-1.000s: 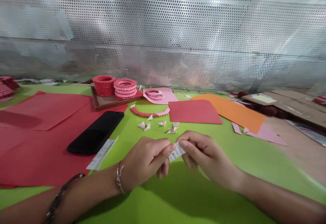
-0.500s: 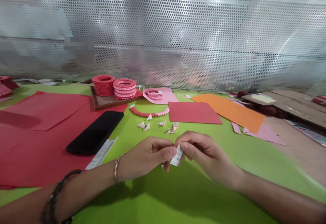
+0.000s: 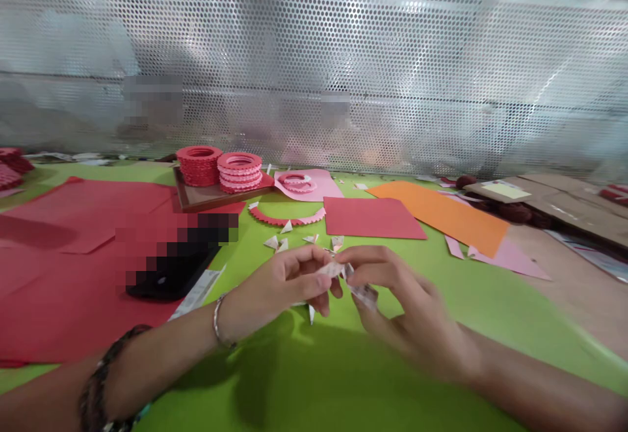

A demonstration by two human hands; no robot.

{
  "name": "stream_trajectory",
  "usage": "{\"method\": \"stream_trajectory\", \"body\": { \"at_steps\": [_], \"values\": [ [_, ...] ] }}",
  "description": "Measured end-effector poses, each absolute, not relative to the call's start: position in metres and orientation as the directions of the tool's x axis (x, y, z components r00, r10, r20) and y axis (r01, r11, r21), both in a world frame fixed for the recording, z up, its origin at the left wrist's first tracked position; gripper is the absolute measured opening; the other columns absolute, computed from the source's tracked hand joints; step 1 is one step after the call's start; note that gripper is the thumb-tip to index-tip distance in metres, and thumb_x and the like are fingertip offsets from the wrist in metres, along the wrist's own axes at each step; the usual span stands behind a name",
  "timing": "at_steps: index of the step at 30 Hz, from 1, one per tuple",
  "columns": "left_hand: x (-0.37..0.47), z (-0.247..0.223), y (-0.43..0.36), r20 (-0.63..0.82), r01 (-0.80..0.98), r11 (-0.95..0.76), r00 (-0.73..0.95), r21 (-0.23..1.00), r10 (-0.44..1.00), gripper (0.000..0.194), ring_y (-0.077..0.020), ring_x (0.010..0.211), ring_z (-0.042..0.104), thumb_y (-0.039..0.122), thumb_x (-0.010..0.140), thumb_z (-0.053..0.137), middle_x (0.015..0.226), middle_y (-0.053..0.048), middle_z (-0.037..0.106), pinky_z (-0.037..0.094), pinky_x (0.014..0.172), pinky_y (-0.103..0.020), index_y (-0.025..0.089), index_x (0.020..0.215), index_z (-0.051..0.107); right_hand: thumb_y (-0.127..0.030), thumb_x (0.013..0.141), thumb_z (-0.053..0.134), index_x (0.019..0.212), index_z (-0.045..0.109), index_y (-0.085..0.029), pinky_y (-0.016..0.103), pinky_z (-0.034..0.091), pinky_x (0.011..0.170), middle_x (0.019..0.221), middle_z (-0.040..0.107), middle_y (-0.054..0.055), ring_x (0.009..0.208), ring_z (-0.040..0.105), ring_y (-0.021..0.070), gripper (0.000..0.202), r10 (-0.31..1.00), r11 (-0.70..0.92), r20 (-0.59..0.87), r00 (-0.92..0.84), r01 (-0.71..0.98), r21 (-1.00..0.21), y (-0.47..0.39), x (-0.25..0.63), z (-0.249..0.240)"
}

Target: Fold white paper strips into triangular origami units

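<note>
Between thumb and fingers, my left hand (image 3: 294, 283) pinches a small printed paper piece (image 3: 331, 269). My right hand (image 3: 407, 307) has its fingers curled round a blurred strip of printed paper (image 3: 364, 295), close to the left fingertips; whether the two papers are joined I cannot tell. Beyond the hands lie several small folded white paper triangles (image 3: 287, 226). Another folded piece (image 3: 311, 314) shows just under my left fingers. A curved red and pink zigzag paper strip (image 3: 289, 220) rests behind the triangles.
Red sheets (image 3: 73, 288) and a black phone (image 3: 167, 278) lie at left. Red and pink ring stacks (image 3: 240, 173) stand on a brown tray (image 3: 196, 201). A red sheet (image 3: 375, 218) and orange sheet (image 3: 449, 216) lie beyond my right hand. A perforated metal panel (image 3: 314, 59) spans the back.
My hands were together on one upright printed paper. My right hand has now turned and opened its grip somewhat, and the paper lies flatter. The folded piece under my left hand shows more.
</note>
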State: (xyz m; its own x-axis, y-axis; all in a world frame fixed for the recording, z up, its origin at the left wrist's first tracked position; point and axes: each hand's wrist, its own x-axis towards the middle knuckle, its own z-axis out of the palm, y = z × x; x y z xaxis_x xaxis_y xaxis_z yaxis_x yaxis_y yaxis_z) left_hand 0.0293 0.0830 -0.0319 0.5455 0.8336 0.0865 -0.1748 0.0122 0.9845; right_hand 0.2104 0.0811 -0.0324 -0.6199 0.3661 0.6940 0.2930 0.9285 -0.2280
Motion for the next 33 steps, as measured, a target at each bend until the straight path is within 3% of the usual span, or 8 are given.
{"method": "stream_trajectory", "body": {
  "at_steps": [3, 5, 11, 17, 25, 33],
  "values": [
    [0.028, -0.037, 0.086, 0.083, -0.239, 0.061, 0.546, 0.969, 0.834, 0.028, -0.0063, 0.049, 0.047, 0.033, 0.064, 0.066, 0.056, 0.005, 0.053, 0.036, 0.05, -0.018, 0.016, 0.081, 0.05, -0.003, 0.079, 0.042, 0.096, 0.047, -0.02, 0.022, 0.045, 0.075, 0.105, 0.05, 0.007, 0.092, 0.052, 0.0122, 0.025, 0.291, 0.947, 0.675, -0.678, 0.303, -0.105, 0.081, 0.212, -0.032],
    [0.028, -0.039, 0.087, 0.08, -0.211, 0.041, 0.537, 0.977, 0.84, 0.025, -0.0056, 0.047, 0.045, 0.031, 0.063, 0.066, 0.054, 0.005, 0.052, 0.034, 0.048, -0.017, 0.015, 0.075, 0.051, -0.005, 0.08, 0.042, 0.095, 0.049, -0.02, 0.022, 0.046, 0.073, 0.106, 0.048, 0.007, 0.089, 0.054, 0.0121, 0.023, 0.288, 0.95, 0.652, -0.701, 0.297, -0.099, 0.081, 0.212, -0.031],
    [0.032, -0.033, 0.085, 0.08, -0.076, -0.05, 0.474, 0.996, 0.877, 0.02, -0.0053, 0.047, 0.041, 0.026, 0.066, 0.062, 0.05, 0.005, 0.048, 0.033, 0.048, -0.017, 0.013, 0.055, 0.05, -0.01, 0.078, 0.052, 0.079, 0.055, -0.017, 0.021, 0.046, 0.067, 0.087, 0.053, 0.005, 0.079, 0.055, 0.0112, 0.008, 0.505, 0.859, 0.667, -0.547, 0.242, -0.452, 0.081, 0.206, -0.026],
    [0.033, -0.029, 0.08, 0.12, 0.008, -0.136, 0.419, 0.991, 0.9, 0.013, -0.0071, 0.051, 0.042, 0.023, 0.067, 0.059, 0.055, 0.004, 0.049, 0.033, 0.048, -0.017, 0.014, 0.062, 0.053, -0.019, 0.077, 0.053, 0.074, 0.051, -0.017, 0.021, 0.044, 0.05, 0.066, 0.053, 0.0, 0.058, 0.051, 0.01, 0.003, 0.797, 0.565, 0.456, -0.396, 0.223, -0.794, 0.078, 0.2, -0.027],
    [0.035, -0.026, 0.073, 0.16, 0.193, -0.256, 0.41, 0.947, 0.898, 0.015, -0.0055, 0.046, 0.033, 0.019, 0.069, 0.056, 0.051, 0.007, 0.037, 0.027, 0.042, -0.016, 0.015, 0.059, 0.046, -0.02, 0.074, 0.055, 0.069, 0.046, -0.017, 0.017, 0.038, 0.04, 0.049, 0.048, -0.005, 0.044, 0.047, 0.0067, 0.01, 0.86, 0.44, 0.349, -0.371, 0.194, -0.877, 0.077, 0.198, -0.027],
    [0.034, -0.027, 0.074, 0.15, 0.283, -0.284, 0.414, 0.916, 0.898, 0.013, -0.0052, 0.045, 0.03, 0.018, 0.069, 0.051, 0.05, 0.007, 0.036, 0.025, 0.04, -0.016, 0.014, 0.058, 0.045, -0.021, 0.074, 0.056, 0.077, 0.047, -0.016, 0.016, 0.042, 0.043, 0.054, 0.053, -0.004, 0.045, 0.049, 0.0056, 0.011, 0.853, 0.363, 0.252, -0.457, 0.172, -0.916, 0.083, 0.2, -0.025]
  ]
}}
